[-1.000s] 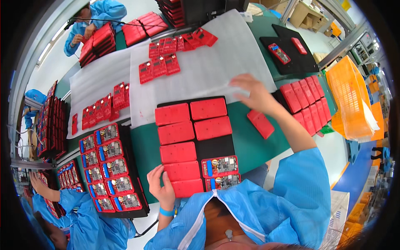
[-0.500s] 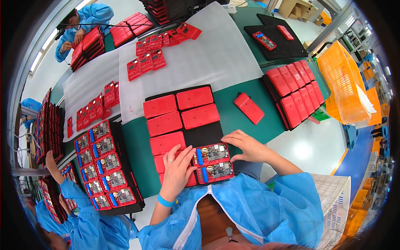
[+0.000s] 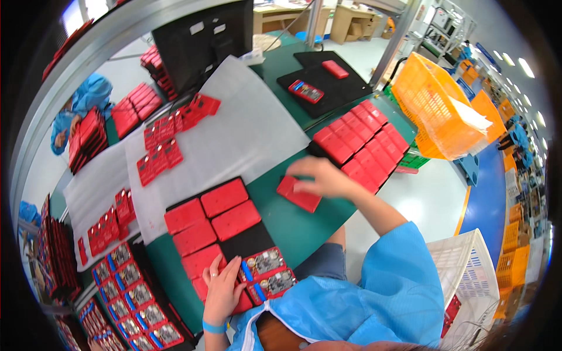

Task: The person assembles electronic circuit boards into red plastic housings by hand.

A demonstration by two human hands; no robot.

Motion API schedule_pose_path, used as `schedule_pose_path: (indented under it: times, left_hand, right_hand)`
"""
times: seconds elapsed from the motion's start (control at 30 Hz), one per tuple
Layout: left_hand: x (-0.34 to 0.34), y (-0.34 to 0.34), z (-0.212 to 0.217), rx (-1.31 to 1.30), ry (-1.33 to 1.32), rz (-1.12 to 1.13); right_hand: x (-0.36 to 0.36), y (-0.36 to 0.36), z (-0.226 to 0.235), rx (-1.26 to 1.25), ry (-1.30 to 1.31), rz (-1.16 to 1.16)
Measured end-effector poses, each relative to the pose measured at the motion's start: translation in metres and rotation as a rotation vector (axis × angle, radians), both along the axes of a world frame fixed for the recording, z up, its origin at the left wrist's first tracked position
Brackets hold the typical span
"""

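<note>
Red rectangular plastic case point(image 3: 300, 200), loose on the green tabletop point(image 3: 281, 234), lies under the right hand point(image 3: 321, 176), whose fingers curl over its far side; whether they clamp it or merely touch cannot be told. The left hand point(image 3: 221, 288) has its fingers slightly apart over closed red plastic cases point(image 3: 202, 261), tips beside two open red cases with circuit boards and blue strips point(image 3: 278, 282), perhaps steadying them. Beyond those tips, a flat black tray point(image 3: 252, 238) carries both kinds in two columns, probably to keep them aligned. Past the right fingers, tightly packed red cases point(image 3: 363, 143) seemingly save room; leftward, a white sheet point(image 3: 234, 117) perhaps cushions bare red circuit boards point(image 3: 159, 162).
</note>
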State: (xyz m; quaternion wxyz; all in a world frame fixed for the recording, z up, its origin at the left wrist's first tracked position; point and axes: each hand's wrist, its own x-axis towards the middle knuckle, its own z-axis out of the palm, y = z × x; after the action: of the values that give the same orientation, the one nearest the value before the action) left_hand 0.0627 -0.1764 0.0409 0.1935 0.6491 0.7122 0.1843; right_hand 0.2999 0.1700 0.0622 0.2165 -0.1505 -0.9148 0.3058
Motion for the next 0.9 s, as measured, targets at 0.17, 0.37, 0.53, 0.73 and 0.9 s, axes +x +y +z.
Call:
schedule_pose_path:
  times: [0.17, 0.37, 0.53, 0.73, 0.9]
  left_hand:
    - [0.004, 0.006, 0.004, -0.037, -0.003, 0.014]
    - [0.000, 0.002, -0.011, -0.028, 0.062, 0.052]
    - [0.004, -0.008, -0.010, -0.097, 0.078, 0.129]
    - [0.018, -0.004, 0.005, -0.144, 0.058, 0.167]
    - [0.012, 0.003, 0.003, -0.121, 0.008, 0.146]
  right_hand:
    - [0.049, 0.228, -0.010, 0.164, 0.155, -0.721]
    - [0.071, 0.380, -0.024, 0.417, -0.150, -1.099]
    - [0.050, 0.426, -0.038, 0.250, -0.258, -1.231]
    - [0.050, 0.448, -0.049, 0.209, -0.371, -1.211]
    - [0.078, 0.468, -0.024, -0.026, -0.158, -1.339]
